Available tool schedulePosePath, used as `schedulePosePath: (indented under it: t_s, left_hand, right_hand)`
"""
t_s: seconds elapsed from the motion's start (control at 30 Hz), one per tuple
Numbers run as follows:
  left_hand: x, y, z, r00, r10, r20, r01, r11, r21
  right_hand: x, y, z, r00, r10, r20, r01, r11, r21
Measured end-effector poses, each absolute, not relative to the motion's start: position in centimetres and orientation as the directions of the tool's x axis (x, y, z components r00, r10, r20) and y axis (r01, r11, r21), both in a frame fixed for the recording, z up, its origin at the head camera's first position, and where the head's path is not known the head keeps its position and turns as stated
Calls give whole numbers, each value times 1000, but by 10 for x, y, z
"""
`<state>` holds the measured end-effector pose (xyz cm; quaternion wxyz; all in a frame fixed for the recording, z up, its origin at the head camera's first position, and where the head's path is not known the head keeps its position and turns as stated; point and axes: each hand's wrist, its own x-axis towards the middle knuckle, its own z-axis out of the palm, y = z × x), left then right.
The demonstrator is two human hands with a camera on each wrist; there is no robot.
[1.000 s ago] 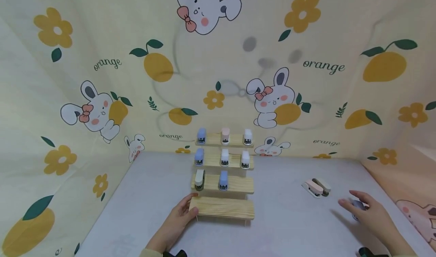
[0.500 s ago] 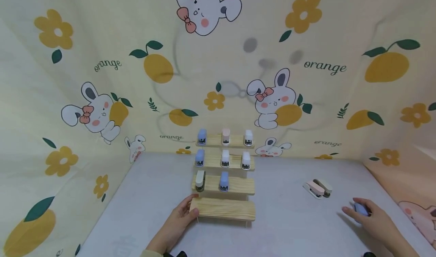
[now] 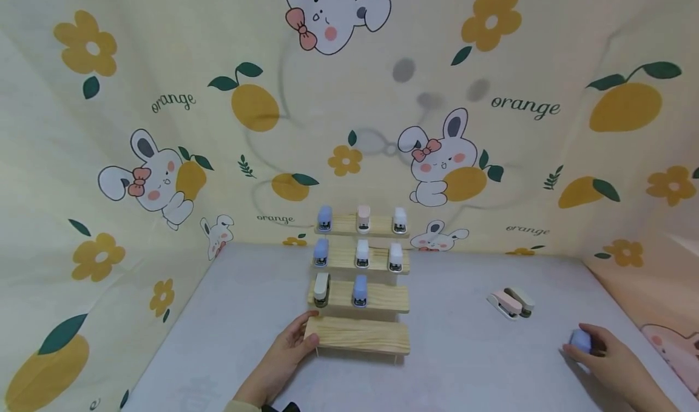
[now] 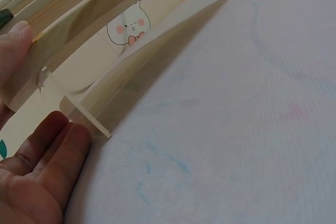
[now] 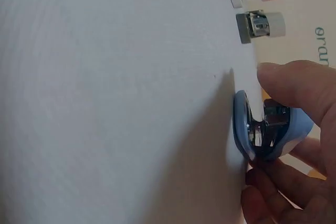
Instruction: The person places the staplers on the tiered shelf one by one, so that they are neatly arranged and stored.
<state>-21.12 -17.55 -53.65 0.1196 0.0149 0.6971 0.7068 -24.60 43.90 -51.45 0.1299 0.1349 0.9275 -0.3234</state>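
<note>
Our left hand (image 3: pixel 285 350) grips the wooden rack (image 3: pixel 360 333); our right hand (image 3: pixel 607 358) pinches a blue stapler (image 3: pixel 580 340), seemingly for pickup; the next move likely calls for level carrying.

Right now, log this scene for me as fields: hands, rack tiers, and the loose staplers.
Left hand: grips the bottom tier of the wooden rack at its left end
Right hand: holds a blue stapler, right of the rack
Top tier, left to right: blue stapler, pink stapler, white stapler
Second tier down, same order: blue stapler, white stapler, white stapler
Third tier down: off-white stapler, at left, blue stapler in middle
Table: pink stapler and off-white stapler side by side, left of the right hand
</note>
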Motion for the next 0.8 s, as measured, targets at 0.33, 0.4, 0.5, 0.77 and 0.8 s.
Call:
schedulePosePath:
  t_s: [0.33,0.4,0.5,0.77,0.8]
  left_hand:
    - [-213,-175,-537,-972,181,-151,-151,13,988]
    - [-214,-175,-537,-973,177,-147,-147,16,989]
    - [-215,-176,-537,-976,170,-139,-138,16,990]
    - [-212,-174,-539,-974,179,-138,-141,-2,990]
    - [-212,-174,-538,-975,177,-136,-139,-1,990]
  right_hand:
    - [-252,411,-490,-959,163,-231,272,756,-596]
    - [-253,398,-481,-975,136,-177,218,755,-619]
    - [-253,375,-473,-994,90,-65,111,766,-633]
    - [-243,319,-459,-995,-11,103,-75,763,-643]
    - [-243,312,-457,-994,-25,111,-91,760,-643]
